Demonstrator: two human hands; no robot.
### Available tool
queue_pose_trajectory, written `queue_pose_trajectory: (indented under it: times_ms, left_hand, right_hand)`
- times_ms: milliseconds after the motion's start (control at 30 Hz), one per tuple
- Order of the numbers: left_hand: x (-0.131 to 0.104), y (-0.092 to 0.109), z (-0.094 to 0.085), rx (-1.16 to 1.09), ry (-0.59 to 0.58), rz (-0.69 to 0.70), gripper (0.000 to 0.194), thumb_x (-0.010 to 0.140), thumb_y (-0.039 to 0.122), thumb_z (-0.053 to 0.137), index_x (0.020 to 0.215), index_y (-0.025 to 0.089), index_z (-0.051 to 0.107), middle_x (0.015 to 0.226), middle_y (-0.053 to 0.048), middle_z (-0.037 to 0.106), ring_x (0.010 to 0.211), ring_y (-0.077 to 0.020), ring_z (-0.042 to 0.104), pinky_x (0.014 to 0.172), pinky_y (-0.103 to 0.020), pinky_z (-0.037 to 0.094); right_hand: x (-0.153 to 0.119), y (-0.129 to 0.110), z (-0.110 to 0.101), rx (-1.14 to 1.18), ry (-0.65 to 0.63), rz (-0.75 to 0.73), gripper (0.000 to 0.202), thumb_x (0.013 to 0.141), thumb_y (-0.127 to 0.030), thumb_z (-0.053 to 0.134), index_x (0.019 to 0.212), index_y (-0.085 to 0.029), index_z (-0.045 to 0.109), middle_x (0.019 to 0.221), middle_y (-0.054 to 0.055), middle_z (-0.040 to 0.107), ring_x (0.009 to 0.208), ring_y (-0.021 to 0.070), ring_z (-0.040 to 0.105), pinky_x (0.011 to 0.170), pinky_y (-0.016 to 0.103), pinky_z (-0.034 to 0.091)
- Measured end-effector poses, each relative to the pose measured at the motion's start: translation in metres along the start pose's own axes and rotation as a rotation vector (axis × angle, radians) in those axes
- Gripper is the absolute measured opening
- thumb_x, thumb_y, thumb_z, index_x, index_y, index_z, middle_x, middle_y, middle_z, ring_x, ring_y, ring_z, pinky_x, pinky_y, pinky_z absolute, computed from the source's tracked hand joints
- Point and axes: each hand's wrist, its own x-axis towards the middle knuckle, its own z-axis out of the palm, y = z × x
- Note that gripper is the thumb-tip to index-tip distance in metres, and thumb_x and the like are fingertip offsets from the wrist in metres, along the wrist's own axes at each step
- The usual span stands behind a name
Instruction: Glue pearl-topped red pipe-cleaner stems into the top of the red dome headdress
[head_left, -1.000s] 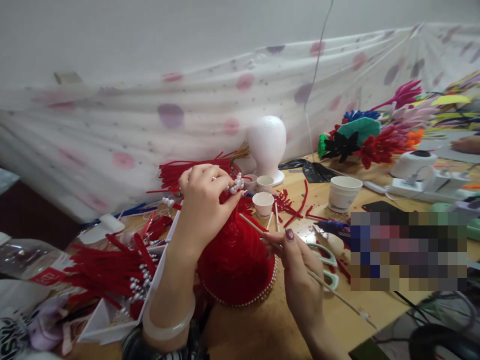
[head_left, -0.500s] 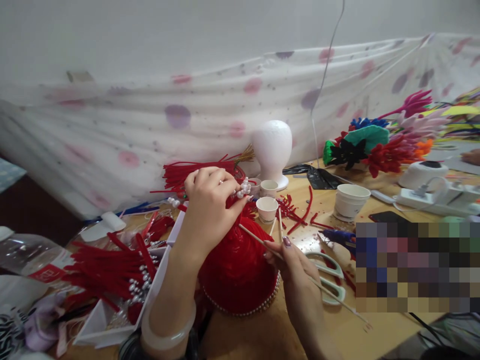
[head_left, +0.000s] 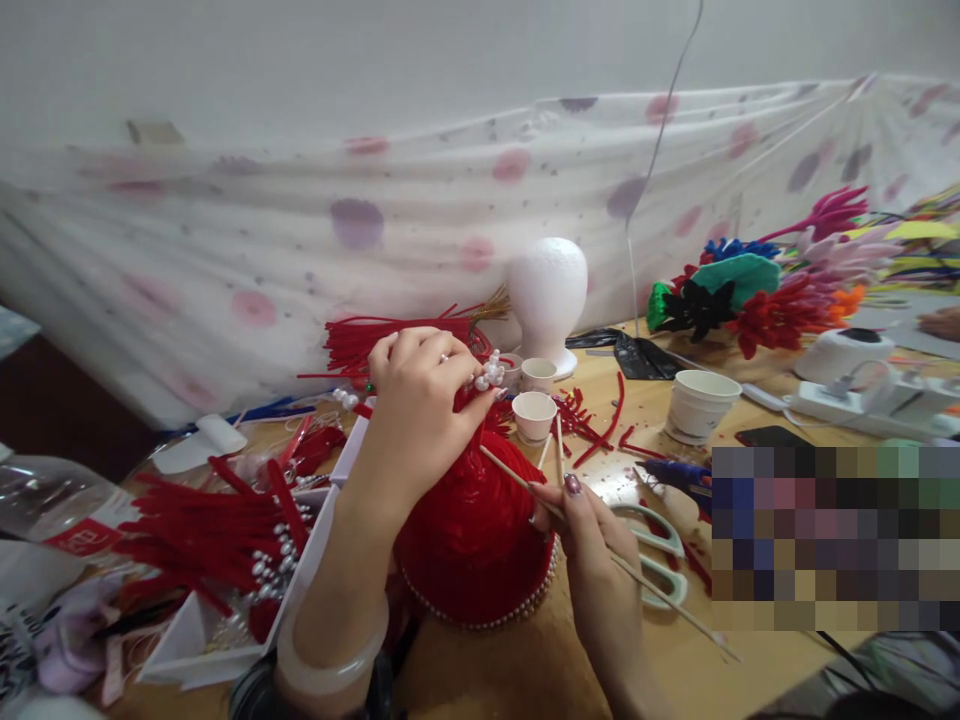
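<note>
Hardly anything has moved in half a second: the left hand's (head_left: 424, 400) grip is closed on the bead-rimmed red piece's (head_left: 472, 545) top, at the worktop (head_left: 495, 675); the right hand (head_left: 600, 545) pinches a thin stick (head_left: 508, 468).

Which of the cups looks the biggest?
The rightmost cup, standing apart; the three smaller-looking cups cluster near the white mannequin head.

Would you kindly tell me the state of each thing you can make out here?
Left hand, curled over the red piece, fingertips partly hidden
Right hand, closed around a thin stick
Red piece, edged with pearls
Foam head, upright, bare
Paper cups, upright, open-topped
Scissors, lying flat
Power strip, plugs inserted
White tray, holding red stems
</note>
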Motion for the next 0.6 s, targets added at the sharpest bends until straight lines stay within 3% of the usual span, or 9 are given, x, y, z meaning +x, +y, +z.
queue_pose_trajectory:
  times_ms: [167, 267, 433, 600]
  left_hand:
    - [-0.001, 0.000, -0.001, 0.001, 0.009, 0.004, 0.004, 0.083, 0.024, 0.068, 0.081, 0.022, 0.065, 0.101, -0.006, 0.071, 0.108, -0.0300, 0.056, 0.096, -0.052, 0.036]
    - [-0.001, 0.001, -0.001, -0.012, 0.015, 0.004, 0.005, 0.083, 0.023, 0.068, 0.081, 0.023, 0.064, 0.100, -0.005, 0.071, 0.108, -0.0295, 0.056, 0.096, -0.051, 0.036]
    - [-0.001, 0.001, -0.002, -0.007, 0.007, 0.003, 0.006, 0.083, 0.023, 0.068, 0.080, 0.022, 0.064, 0.101, -0.005, 0.071, 0.109, -0.0300, 0.056, 0.095, -0.051, 0.037]
    - [0.000, -0.001, -0.001, 0.003, 0.004, -0.006, 0.005, 0.083, 0.024, 0.069, 0.081, 0.022, 0.065, 0.100, -0.004, 0.071, 0.110, -0.0294, 0.056, 0.096, -0.050, 0.037]
  right_hand:
    - [0.011, -0.001, 0.000, 0.266, 0.055, 0.137, 0.027, 0.079, -0.045, 0.069, 0.077, -0.019, 0.076, 0.063, 0.002, 0.068, 0.058, 0.0127, 0.060, 0.057, 0.025, 0.048]
    - [0.015, -0.005, 0.001, 0.404, 0.127, 0.127, 0.026, 0.079, -0.045, 0.068, 0.073, -0.020, 0.074, 0.062, 0.001, 0.068, 0.055, 0.0119, 0.060, 0.056, 0.024, 0.049]
    - [0.010, -0.008, 0.001, 0.069, 0.069, -0.012, 0.038, 0.084, -0.051, 0.064, 0.067, -0.018, 0.068, 0.061, 0.001, 0.066, 0.056, 0.0124, 0.058, 0.058, 0.025, 0.046]
    - [0.000, -0.008, -0.002, -0.296, -0.050, -0.282, 0.036, 0.091, -0.039, 0.059, 0.062, -0.019, 0.061, 0.055, -0.002, 0.059, 0.052, 0.0100, 0.052, 0.050, 0.021, 0.039]
